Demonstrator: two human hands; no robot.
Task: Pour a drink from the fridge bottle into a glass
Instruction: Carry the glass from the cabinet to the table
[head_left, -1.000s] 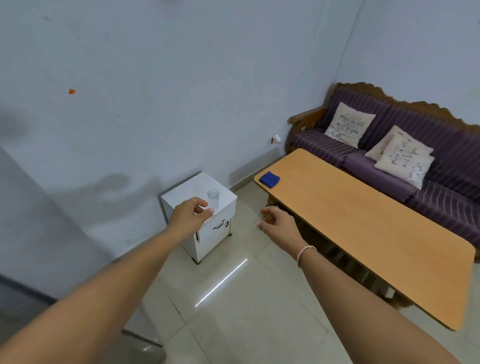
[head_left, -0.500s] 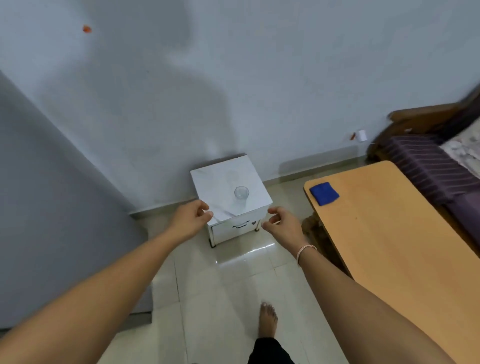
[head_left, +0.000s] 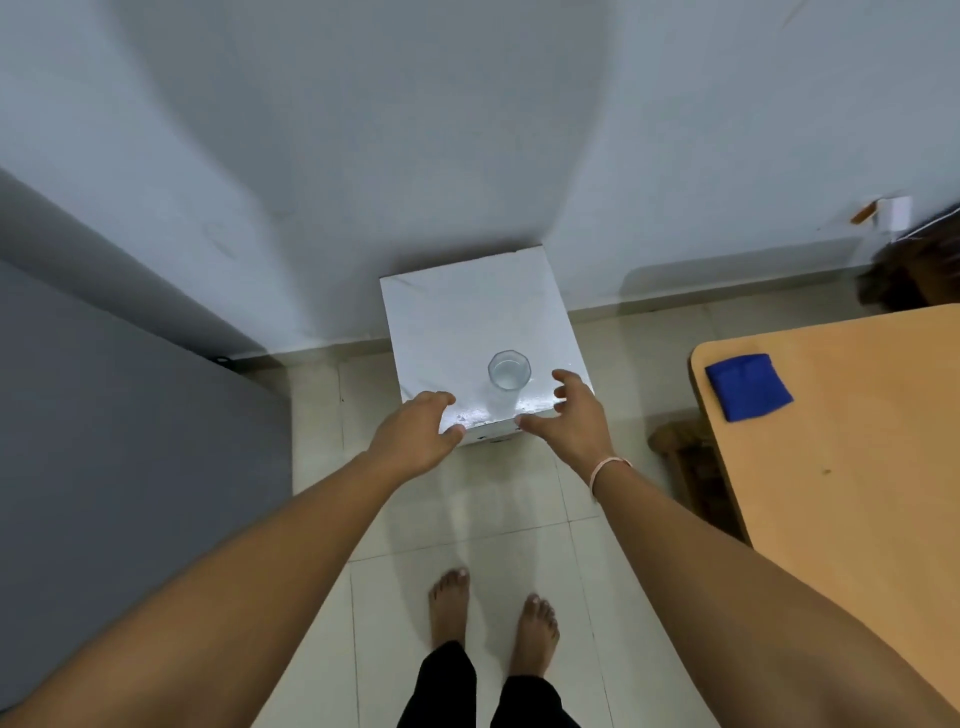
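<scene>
A clear glass (head_left: 509, 375) is standing upright on the white top of a small cabinet (head_left: 467, 322), toward its near edge, and I am seeing it from almost straight above. Whether it is holding any liquid I cannot tell. My right hand (head_left: 569, 421) is hovering just beside the glass on its right, fingers spread and curled, gripping nothing. My left hand (head_left: 418, 434) is hanging over the cabinet's near left corner, fingers loosely bent, likewise empty and apart from the glass. A thin pale band (head_left: 605, 467) is circling the right wrist. Both bare forearms are reaching in from the bottom of the view, and two bare feet (head_left: 493, 618) are standing on the pale floor tiles (head_left: 519, 530) below them. The cabinet is sitting against a light blue-grey wall (head_left: 415, 130). To the right, a wooden table (head_left: 852, 467) is carrying a folded blue cloth (head_left: 748, 387) near its far corner. A large grey panel (head_left: 130, 415) is filling the left side.
</scene>
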